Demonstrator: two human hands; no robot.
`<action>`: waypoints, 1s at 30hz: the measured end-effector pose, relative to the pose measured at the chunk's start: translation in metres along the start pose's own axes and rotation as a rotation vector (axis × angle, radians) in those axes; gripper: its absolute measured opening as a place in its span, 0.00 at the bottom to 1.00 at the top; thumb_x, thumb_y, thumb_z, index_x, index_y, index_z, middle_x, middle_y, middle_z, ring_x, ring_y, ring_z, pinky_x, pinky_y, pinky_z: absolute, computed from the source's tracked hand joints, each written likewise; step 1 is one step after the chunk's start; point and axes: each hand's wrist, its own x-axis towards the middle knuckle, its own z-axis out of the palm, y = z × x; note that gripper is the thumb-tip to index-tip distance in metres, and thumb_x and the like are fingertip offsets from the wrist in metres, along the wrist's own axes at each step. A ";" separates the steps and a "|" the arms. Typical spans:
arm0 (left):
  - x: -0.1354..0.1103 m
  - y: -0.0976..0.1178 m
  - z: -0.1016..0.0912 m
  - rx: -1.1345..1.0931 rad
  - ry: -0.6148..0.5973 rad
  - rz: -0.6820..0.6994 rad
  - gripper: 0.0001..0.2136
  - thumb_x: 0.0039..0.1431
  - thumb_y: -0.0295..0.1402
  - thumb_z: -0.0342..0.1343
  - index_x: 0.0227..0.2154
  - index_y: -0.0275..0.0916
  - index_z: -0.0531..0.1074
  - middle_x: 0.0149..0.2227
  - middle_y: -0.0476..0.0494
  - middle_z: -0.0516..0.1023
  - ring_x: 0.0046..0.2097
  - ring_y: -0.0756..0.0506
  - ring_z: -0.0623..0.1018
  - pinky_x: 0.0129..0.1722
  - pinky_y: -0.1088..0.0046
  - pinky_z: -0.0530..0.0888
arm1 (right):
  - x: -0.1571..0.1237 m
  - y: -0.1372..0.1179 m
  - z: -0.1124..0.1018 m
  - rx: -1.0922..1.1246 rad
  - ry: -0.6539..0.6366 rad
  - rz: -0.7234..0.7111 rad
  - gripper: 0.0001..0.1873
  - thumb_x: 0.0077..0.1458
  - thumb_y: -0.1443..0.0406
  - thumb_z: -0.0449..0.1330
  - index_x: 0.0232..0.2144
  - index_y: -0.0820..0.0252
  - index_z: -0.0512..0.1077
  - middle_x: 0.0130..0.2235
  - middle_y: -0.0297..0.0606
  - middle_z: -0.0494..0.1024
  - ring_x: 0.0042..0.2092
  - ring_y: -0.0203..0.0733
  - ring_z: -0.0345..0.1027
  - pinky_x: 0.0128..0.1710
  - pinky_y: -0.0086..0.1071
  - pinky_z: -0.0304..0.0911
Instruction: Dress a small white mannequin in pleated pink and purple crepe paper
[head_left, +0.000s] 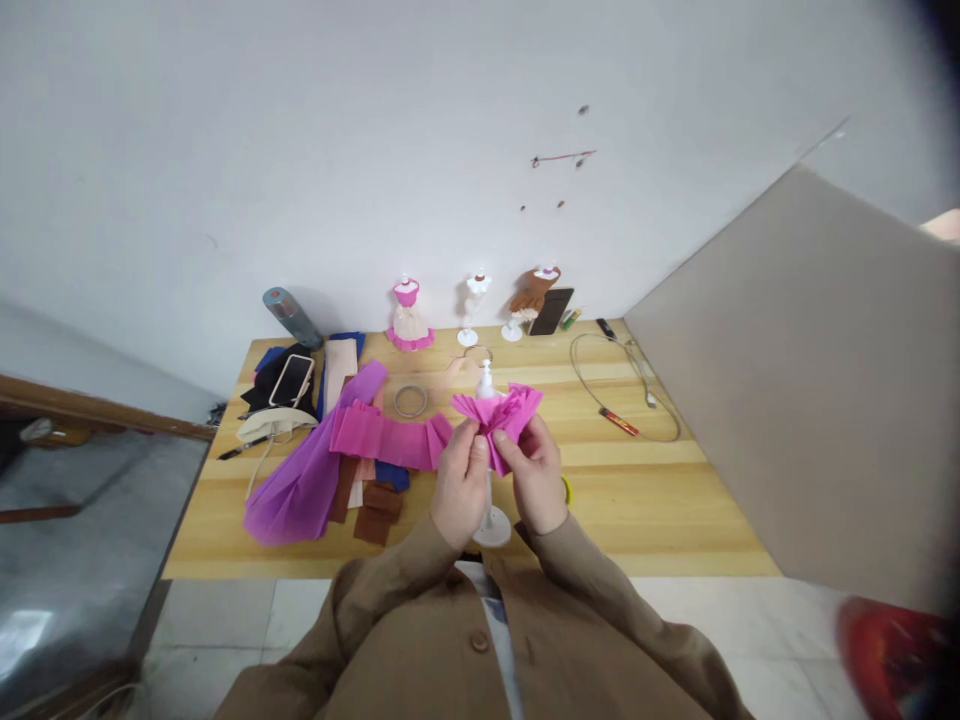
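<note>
My left hand (459,482) and my right hand (537,482) are both closed on a pleated strip of pink crepe paper (390,436), pinching its gathered, fanned end (504,408) between thumbs and fingers. The fan sits around a small white mannequin stand (489,505) whose top pokes up above the paper and whose round base rests on the wooden table (660,500) near its front edge. The rest of the strip trails left across the table.
Purple tulle (300,480), brown, blue and beige fabric pieces, a phone (291,380), a tape ring (410,400) and a grey bottle (291,316) lie left. Three dressed mini mannequins stand at the back; a cable (637,390) lies right. A grey panel (817,400) borders the right.
</note>
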 end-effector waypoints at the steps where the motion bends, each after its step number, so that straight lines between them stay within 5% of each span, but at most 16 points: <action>1: 0.001 -0.002 -0.001 -0.047 0.003 -0.047 0.15 0.59 0.44 0.56 0.40 0.38 0.76 0.49 0.36 0.77 0.53 0.38 0.73 0.59 0.57 0.65 | 0.001 0.003 0.000 0.042 0.007 0.032 0.15 0.49 0.57 0.67 0.38 0.56 0.72 0.37 0.36 0.78 0.39 0.43 0.71 0.44 0.38 0.67; 9: 0.011 0.008 -0.009 -0.511 0.004 -0.385 0.17 0.49 0.40 0.67 0.41 0.39 0.75 0.49 0.40 0.75 0.41 0.45 0.76 0.35 0.69 0.76 | 0.010 0.000 0.000 0.263 -0.007 0.205 0.12 0.46 0.57 0.68 0.33 0.56 0.76 0.33 0.34 0.80 0.33 0.42 0.71 0.38 0.37 0.68; 15: 0.015 0.006 -0.011 -0.673 -0.148 -0.513 0.17 0.42 0.39 0.72 0.32 0.37 0.74 0.30 0.48 0.75 0.27 0.52 0.73 0.32 0.72 0.74 | 0.011 -0.007 -0.003 0.122 -0.001 0.146 0.14 0.44 0.58 0.70 0.34 0.56 0.78 0.34 0.35 0.81 0.35 0.42 0.72 0.39 0.36 0.67; 25: 0.014 0.003 -0.020 -0.762 -0.234 -0.584 0.17 0.43 0.36 0.71 0.36 0.39 0.75 0.30 0.49 0.76 0.30 0.50 0.75 0.34 0.71 0.73 | 0.000 -0.021 -0.009 0.129 0.058 0.119 0.13 0.46 0.58 0.69 0.34 0.57 0.77 0.35 0.37 0.81 0.36 0.42 0.72 0.41 0.37 0.67; 30: 0.011 0.005 -0.018 -0.698 -0.189 -0.509 0.19 0.38 0.37 0.73 0.34 0.38 0.75 0.32 0.49 0.75 0.31 0.51 0.75 0.33 0.72 0.73 | 0.001 -0.031 -0.007 -0.017 -0.063 0.075 0.26 0.41 0.58 0.71 0.44 0.56 0.73 0.43 0.40 0.80 0.43 0.47 0.73 0.45 0.40 0.68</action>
